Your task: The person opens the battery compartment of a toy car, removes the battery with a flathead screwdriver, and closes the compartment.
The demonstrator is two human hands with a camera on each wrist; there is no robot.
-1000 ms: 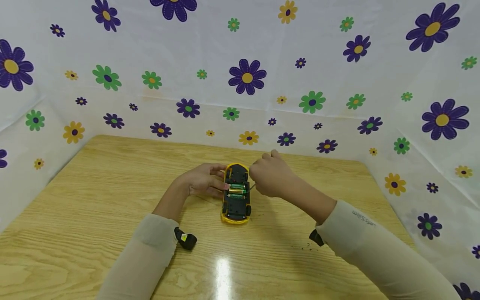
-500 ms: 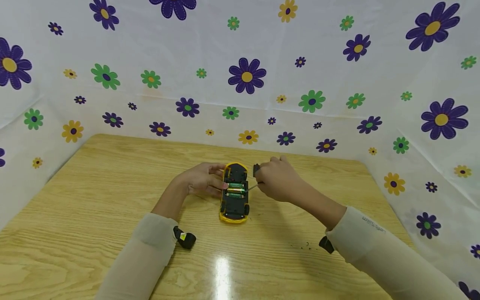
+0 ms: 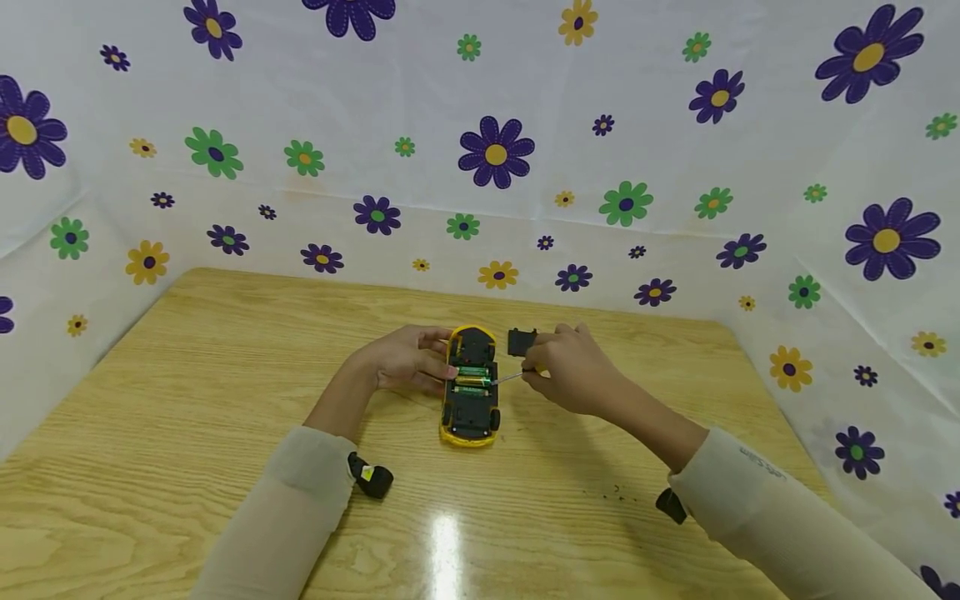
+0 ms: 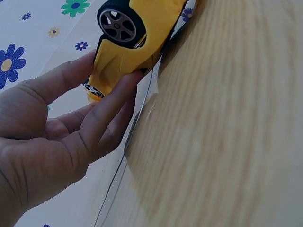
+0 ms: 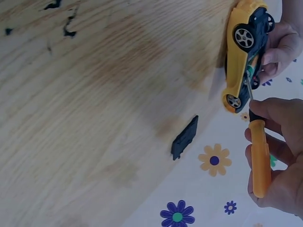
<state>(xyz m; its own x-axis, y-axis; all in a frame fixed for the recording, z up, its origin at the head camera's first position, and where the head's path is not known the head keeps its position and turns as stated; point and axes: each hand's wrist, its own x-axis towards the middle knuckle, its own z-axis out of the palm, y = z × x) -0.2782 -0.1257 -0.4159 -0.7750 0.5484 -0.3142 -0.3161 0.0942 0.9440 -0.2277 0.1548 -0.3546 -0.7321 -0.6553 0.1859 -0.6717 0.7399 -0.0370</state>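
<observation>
A yellow toy car (image 3: 471,419) lies upside down on the table, its black underside facing up. Three green-and-gold batteries (image 3: 472,381) sit in its uncovered battery bay. My left hand (image 3: 408,360) grips the car's left side; in the left wrist view, thumb and fingers (image 4: 110,108) hold the yellow body near a wheel. My right hand (image 3: 573,371) holds a screwdriver (image 5: 260,158) by its yellow handle. The screwdriver's thin shaft reaches to the right ends of the batteries; whether the tip touches one is too small to tell.
A black battery cover (image 3: 521,342) lies on the wooden table (image 3: 225,375), right of the car and beside my right hand. Small dark marks (image 3: 618,493) dot the tabletop near the right sleeve. A flowered cloth (image 3: 420,100) stands behind the table and along its sides.
My right hand has moved right and slightly down, bringing the battery cover and more of the screwdriver's shaft into sight. The screwdriver lies flatter. My left hand and the car stay almost still.
</observation>
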